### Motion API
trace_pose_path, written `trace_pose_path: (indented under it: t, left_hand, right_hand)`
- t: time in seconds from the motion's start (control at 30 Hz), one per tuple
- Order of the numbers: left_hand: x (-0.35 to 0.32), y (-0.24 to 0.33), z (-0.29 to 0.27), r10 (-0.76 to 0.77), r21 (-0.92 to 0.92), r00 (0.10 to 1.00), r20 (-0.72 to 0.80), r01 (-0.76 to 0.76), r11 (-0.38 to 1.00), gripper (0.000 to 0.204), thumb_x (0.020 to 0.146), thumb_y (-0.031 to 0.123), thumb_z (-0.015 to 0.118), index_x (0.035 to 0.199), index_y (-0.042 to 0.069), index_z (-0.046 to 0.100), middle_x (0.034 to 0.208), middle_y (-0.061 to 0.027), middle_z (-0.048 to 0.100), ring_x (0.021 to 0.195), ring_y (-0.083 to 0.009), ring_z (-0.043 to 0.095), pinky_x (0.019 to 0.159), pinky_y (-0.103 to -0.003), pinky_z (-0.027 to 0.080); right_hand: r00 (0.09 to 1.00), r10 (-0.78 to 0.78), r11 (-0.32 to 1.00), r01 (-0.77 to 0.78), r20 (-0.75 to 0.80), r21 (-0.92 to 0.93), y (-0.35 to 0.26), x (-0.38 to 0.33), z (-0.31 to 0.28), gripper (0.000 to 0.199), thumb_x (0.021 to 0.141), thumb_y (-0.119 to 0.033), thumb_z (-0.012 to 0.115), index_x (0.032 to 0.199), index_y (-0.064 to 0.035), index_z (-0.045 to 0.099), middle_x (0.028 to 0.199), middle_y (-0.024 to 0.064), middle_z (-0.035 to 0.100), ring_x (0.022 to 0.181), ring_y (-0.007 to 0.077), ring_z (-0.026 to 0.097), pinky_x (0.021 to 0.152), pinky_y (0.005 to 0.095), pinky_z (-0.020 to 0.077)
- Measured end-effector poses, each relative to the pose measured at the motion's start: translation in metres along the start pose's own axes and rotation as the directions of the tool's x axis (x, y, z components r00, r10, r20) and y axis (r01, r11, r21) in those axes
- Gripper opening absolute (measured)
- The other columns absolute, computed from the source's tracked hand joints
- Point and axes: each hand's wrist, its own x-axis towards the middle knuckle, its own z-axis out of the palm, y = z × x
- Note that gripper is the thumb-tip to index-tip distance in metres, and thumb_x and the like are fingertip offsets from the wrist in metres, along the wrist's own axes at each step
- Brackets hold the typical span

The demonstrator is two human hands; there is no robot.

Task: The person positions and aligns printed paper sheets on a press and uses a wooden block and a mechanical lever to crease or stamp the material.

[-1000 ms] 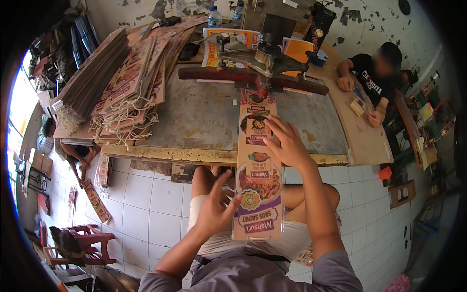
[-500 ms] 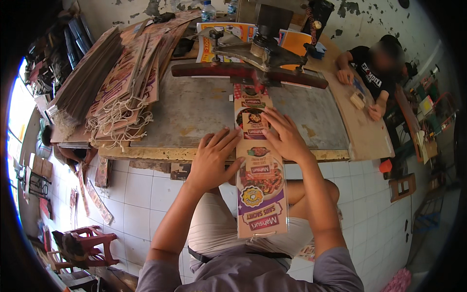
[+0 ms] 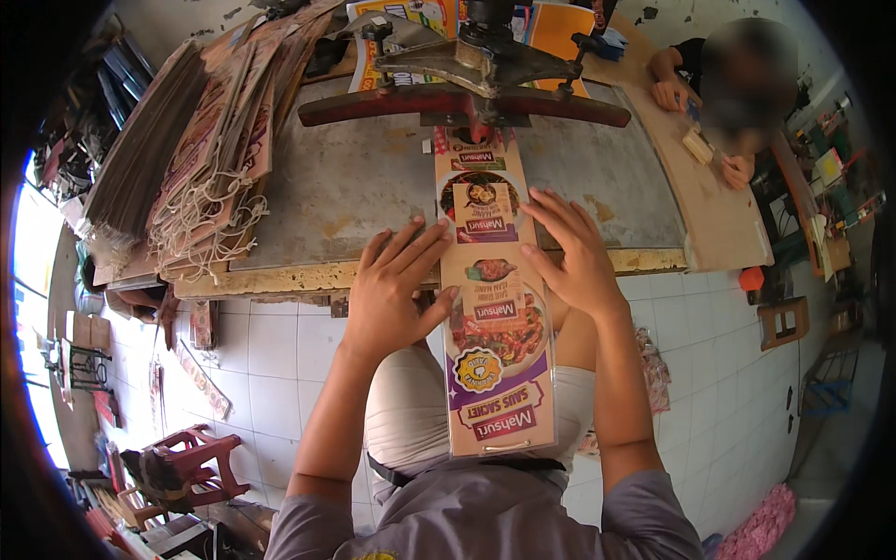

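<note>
Left hand [image 3: 397, 294] and right hand [image 3: 583, 261], apart, fingers extended, flank a printed strip [image 3: 495, 271]; a red press bar [image 3: 378, 105] overhangs its far end; corded strips [image 3: 210, 159] lie leftward.

Between the hands [image 3: 397, 297] [image 3: 581, 269], the long tan rectangular cardboard strip [image 3: 490, 289] bears purple bands [image 3: 519, 381], 1 round yellow badge [image 3: 479, 369] and red-and-white checks [image 3: 441, 143]. Beyond the hands, the long metal bar [image 3: 392, 101] is dark red; the flat tabletop [image 3: 341, 168] is blotched grey, its near edge [image 3: 308, 278] speckled yellow. Left of them, looped strings [image 3: 226, 224] are cream.
</note>
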Motion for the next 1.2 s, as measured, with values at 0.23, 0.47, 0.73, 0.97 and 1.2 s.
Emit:
trace_pose_path:
  t: [0.23,0.47,0.73,0.97,1.2]
  left_hand:
    - [0.002,-0.0001,0.0015,0.012,0.041,1.0,-0.006,-0.011,0.999,0.061,0.092,0.037,0.078,0.145,0.008,0.071,0.158,-0.0075,0.066,0.151,-0.0338,0.057,0.124,-0.059,0.041]
    - [0.0011,0.0012,0.0006,-0.004,0.06,1.0,0.009,0.003,0.998,0.061,0.093,0.037,0.077,0.147,0.009,0.07,0.159,-0.0063,0.066,0.151,-0.0331,0.056,0.124,-0.058,0.041]
    - [0.0025,0.0004,0.0023,-0.002,0.047,1.0,0.006,0.002,0.999,0.062,0.091,0.036,0.078,0.147,0.009,0.07,0.157,-0.0067,0.067,0.151,-0.0333,0.056,0.124,-0.058,0.041]
    - [0.0021,0.0004,0.0021,0.003,0.046,1.0,-0.006,-0.002,0.999,0.062,0.09,0.035,0.078,0.146,0.009,0.07,0.157,-0.007,0.067,0.15,-0.0337,0.057,0.123,-0.058,0.041]
    - [0.0021,-0.0003,0.0032,0.005,0.04,1.0,-0.009,-0.005,0.999,0.063,0.089,0.034,0.078,0.146,0.009,0.071,0.157,-0.0074,0.067,0.15,-0.034,0.057,0.123,-0.058,0.041]
  right_hand:
    - [1.0,0.003,1.0,-0.003,-0.017,-0.002,-0.0016,0.0008,-0.0004,0.054,0.102,-0.03,0.077,0.149,-0.0082,0.065,0.163,0.0138,0.058,0.155,0.0338,0.049,0.128,0.058,0.0359]
    - [1.0,0.005,1.0,-0.005,-0.015,-0.009,-0.0012,0.0009,0.0009,0.054,0.101,-0.03,0.077,0.149,-0.0082,0.066,0.163,0.0138,0.058,0.154,0.0341,0.051,0.129,0.0582,0.0359]
    - [1.0,0.01,1.0,-0.01,-0.005,-0.001,-0.001,0.0013,-0.0007,0.054,0.102,-0.031,0.076,0.149,-0.0082,0.066,0.163,0.0135,0.057,0.156,0.0338,0.049,0.129,0.0584,0.0353]
    - [1.0,0.016,1.0,-0.016,0.003,-0.014,-0.0008,0.0011,-0.0007,0.055,0.102,-0.032,0.076,0.15,-0.0079,0.065,0.164,0.0135,0.057,0.157,0.0334,0.047,0.129,0.0585,0.0354]
    - [1.0,0.018,1.0,-0.018,0.008,-0.018,0.0001,0.0004,0.0007,0.056,0.102,-0.032,0.077,0.151,-0.0084,0.065,0.164,0.0127,0.056,0.158,0.032,0.046,0.13,0.058,0.0344]
